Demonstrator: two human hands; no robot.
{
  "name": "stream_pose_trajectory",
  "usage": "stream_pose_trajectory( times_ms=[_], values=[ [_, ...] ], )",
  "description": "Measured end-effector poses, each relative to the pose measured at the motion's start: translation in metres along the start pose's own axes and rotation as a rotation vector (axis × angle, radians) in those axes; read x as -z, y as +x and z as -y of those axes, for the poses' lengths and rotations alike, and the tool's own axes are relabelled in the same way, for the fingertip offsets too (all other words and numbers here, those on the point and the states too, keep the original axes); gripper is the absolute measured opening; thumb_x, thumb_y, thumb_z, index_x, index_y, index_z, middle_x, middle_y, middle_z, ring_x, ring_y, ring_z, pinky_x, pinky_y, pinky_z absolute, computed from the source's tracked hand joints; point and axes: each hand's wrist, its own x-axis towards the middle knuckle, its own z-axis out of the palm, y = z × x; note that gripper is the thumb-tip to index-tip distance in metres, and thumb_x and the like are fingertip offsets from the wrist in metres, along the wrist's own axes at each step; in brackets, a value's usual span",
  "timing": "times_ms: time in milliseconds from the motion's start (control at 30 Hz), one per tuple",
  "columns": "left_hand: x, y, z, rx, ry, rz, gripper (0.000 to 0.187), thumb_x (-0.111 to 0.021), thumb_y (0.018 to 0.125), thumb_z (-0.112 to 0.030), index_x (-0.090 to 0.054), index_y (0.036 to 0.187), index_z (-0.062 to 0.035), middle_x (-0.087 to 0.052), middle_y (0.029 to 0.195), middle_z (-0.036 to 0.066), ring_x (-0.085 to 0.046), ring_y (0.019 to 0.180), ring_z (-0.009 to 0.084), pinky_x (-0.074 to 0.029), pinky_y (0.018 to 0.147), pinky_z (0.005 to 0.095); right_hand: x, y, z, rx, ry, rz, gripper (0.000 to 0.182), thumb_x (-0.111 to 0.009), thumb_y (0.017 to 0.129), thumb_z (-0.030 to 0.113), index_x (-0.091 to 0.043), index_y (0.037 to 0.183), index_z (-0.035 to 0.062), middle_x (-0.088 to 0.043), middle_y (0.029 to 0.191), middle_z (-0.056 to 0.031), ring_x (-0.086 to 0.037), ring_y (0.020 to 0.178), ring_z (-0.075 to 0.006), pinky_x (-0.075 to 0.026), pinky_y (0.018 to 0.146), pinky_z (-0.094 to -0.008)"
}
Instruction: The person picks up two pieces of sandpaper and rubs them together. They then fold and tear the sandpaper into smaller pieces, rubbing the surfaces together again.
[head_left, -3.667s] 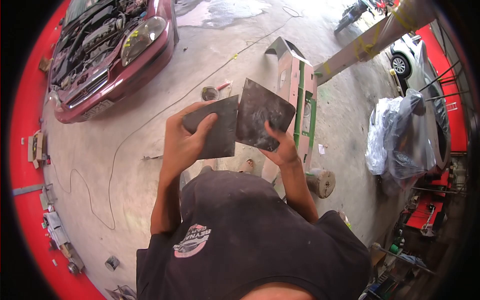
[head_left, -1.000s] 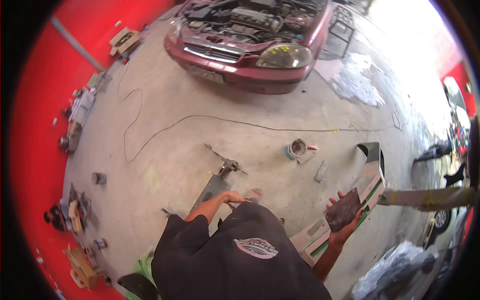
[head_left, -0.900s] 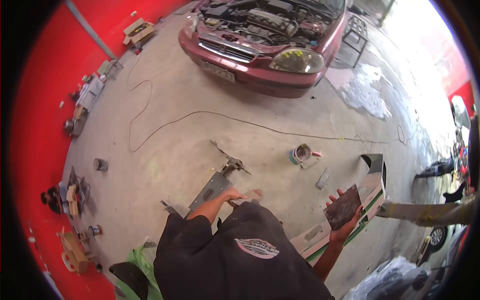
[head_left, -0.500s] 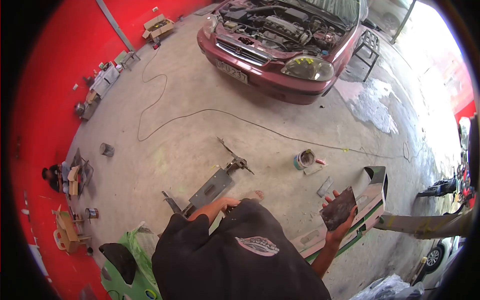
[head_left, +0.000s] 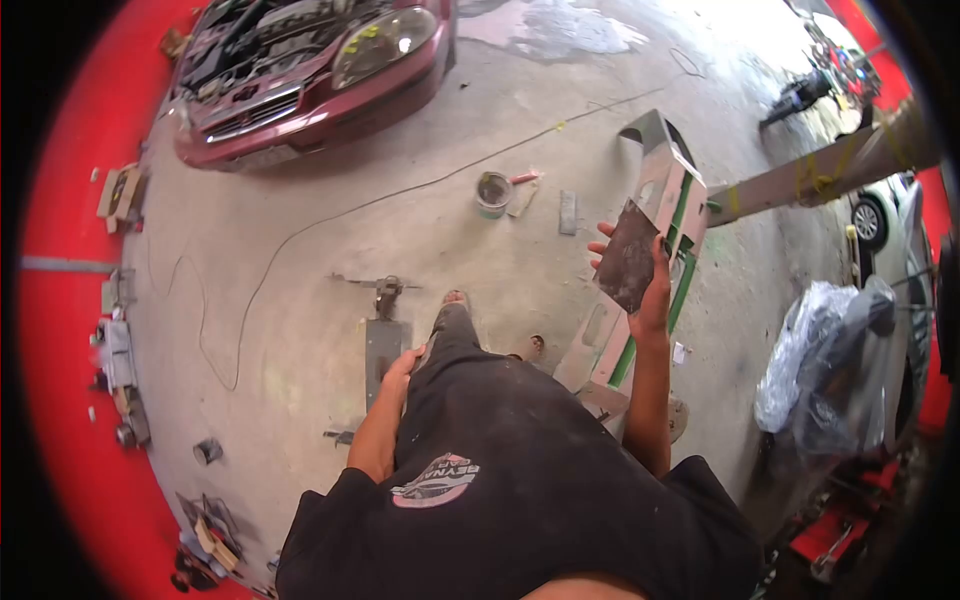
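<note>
My right hand (head_left: pixel 652 295) holds up a dark brown, flat rectangular plate (head_left: pixel 628 258), with the thumb along one edge and fingertips showing past the other. Behind and below it lies a pink and green car bumper (head_left: pixel 597 345) on the floor. Against my trouser leg rests my left hand (head_left: pixel 403 365), its fingers lying along the cloth; nothing shows in it. Beside that hand stands a low grey metal bench (head_left: pixel 380 345). Farther forward are an open can (head_left: pixel 493 192), a red-handled tool (head_left: pixel 523 178) and a grey flat block (head_left: pixel 568 213).
A maroon car (head_left: pixel 330 130) with its engine bay exposed stands at upper left. A thin cable (head_left: pixel 380 201) crosses the concrete floor. On the right, another long panel (head_left: pixel 790 185) juts in near a plastic-covered item (head_left: pixel 815 350). Boxes (head_left: pixel 121 197) line the red wall.
My view has turned to the right, so the car has shifted left and the bumper sits nearer the middle. The plate stays in my right hand; my left hand remains by my leg.
</note>
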Motion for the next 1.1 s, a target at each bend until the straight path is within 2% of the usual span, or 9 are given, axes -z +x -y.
stream_pose_trajectory(
  times_ms=[100, 200, 333, 367, 467, 600, 733, 867, 1100],
  values=[
    [0.003, 0.034, -0.023, 0.025, 0.052, -0.114, 0.048, -0.076, 0.098, -0.027, -0.065, 0.129, 0.0076, -0.072, 0.126, 0.025, -0.072, 0.111, 0.0338, -0.056, 0.104, 0.0467, 0.005, 0.004, -0.005, 0.005, -0.01, -0.034, 0.073, -0.036, 0.112, 0.058, -0.044, 0.156, 0.0003, -0.065, 0.139, -0.0219, -0.072, 0.112, -0.0307, -0.061, 0.096, -0.0409],
    [0.021, 0.092, -0.054, -0.176, 0.421, -0.444, 0.046, -0.08, 0.093, -0.021, -0.065, 0.125, 0.0088, -0.071, 0.124, 0.024, -0.073, 0.106, 0.0371, -0.06, 0.095, 0.0549, -0.003, 0.01, -0.009, -0.012, -0.028, -0.147, 0.074, -0.039, 0.111, 0.059, -0.044, 0.156, 0.001, -0.066, 0.139, -0.0222, -0.073, 0.111, -0.0304, -0.061, 0.094, -0.041],
    [-0.009, 0.051, -0.161, -0.232, 0.587, -0.352, 0.035, -0.082, 0.088, -0.015, -0.069, 0.112, 0.0079, -0.073, 0.109, 0.022, -0.075, 0.089, 0.0393, -0.06, 0.065, 0.0667, -0.023, 0.031, -0.027, -0.077, 0.027, -0.27, 0.074, -0.041, 0.11, 0.06, -0.046, 0.155, 0.002, -0.066, 0.138, -0.0221, -0.073, 0.11, -0.0309, -0.062, 0.092, -0.0419],
    [-0.017, 0.037, -0.196, -0.25, 0.755, -0.353, 0.035, -0.082, 0.085, -0.015, -0.07, 0.107, 0.009, -0.074, 0.101, 0.021, -0.076, 0.09, 0.036, -0.062, 0.067, 0.0592, -0.031, 0.04, -0.032, -0.09, 0.046, -0.29, 0.073, -0.041, 0.11, 0.06, -0.046, 0.155, 0.002, -0.066, 0.138, -0.0222, -0.073, 0.11, -0.0312, -0.062, 0.092, -0.0423],
    [0.001, 0.067, -0.283, -0.933, 1.677, -0.717, 0.037, -0.08, 0.081, -0.023, -0.072, 0.102, 0.007, -0.076, 0.093, 0.023, -0.077, 0.089, 0.0322, -0.061, 0.075, 0.0448, -0.05, 0.063, -0.045, -0.113, 0.111, -0.342, 0.07, -0.041, 0.111, 0.057, -0.046, 0.154, 0.0015, -0.066, 0.138, -0.0215, -0.073, 0.109, -0.0307, -0.062, 0.091, -0.042],
    [-0.063, 0.083, -0.373, -0.694, 1.249, -0.399, 0.039, -0.081, 0.085, -0.03, -0.074, 0.102, 0.0035, -0.076, 0.093, 0.02, -0.075, 0.084, 0.0303, -0.057, 0.077, 0.0442, -0.067, 0.067, -0.057, -0.163, 0.218, -0.428, 0.065, -0.041, 0.112, 0.049, -0.046, 0.153, -0.0009, -0.066, 0.139, -0.0205, -0.073, 0.11, -0.0296, -0.063, 0.089, -0.0404],
    [-0.189, 0.067, -0.385, -0.822, 1.102, -0.138, 0.035, -0.077, 0.095, -0.031, -0.075, 0.108, 0.0012, -0.077, 0.094, 0.011, -0.074, 0.081, 0.0217, -0.057, 0.068, 0.0386, -0.071, 0.074, -0.067, -0.262, 0.399, -0.58, 0.054, -0.05, 0.11, 0.038, -0.054, 0.144, -0.0031, -0.071, 0.129, -0.0177, -0.075, 0.104, -0.0278, -0.064, 0.085, -0.0402],
    [-0.305, 0.051, -0.357, -0.559, 0.874, 0.037, 0.036, -0.071, 0.103, -0.036, -0.074, 0.113, -0.0022, -0.077, 0.095, 0.005, -0.073, 0.077, 0.0164, -0.056, 0.06, 0.0325, -0.028, 0.079, -0.12, -0.333, 0.261, -0.782, 0.028, -0.061, 0.107, 0.026, -0.067, 0.121, 0.0014, -0.075, 0.104, -0.0052, -0.075, 0.089, -0.0187, -0.063, 0.074, -0.0361],
    [-0.415, 0.069, -0.267, -0.421, 0.729, 0.217, 0.034, -0.07, 0.103, -0.042, -0.073, 0.109, -0.0086, -0.076, 0.088, 0.005, -0.07, 0.067, 0.0149, -0.055, 0.053, 0.0309, -0.008, 0.121, -0.154, -0.371, 0.506, -0.584, 0.042, -0.049, 0.112, 0.044, -0.061, 0.136, 0.0105, -0.073, 0.119, -0.002, -0.071, 0.107, -0.0165, -0.057, 0.084, -0.0405]
  ],
)
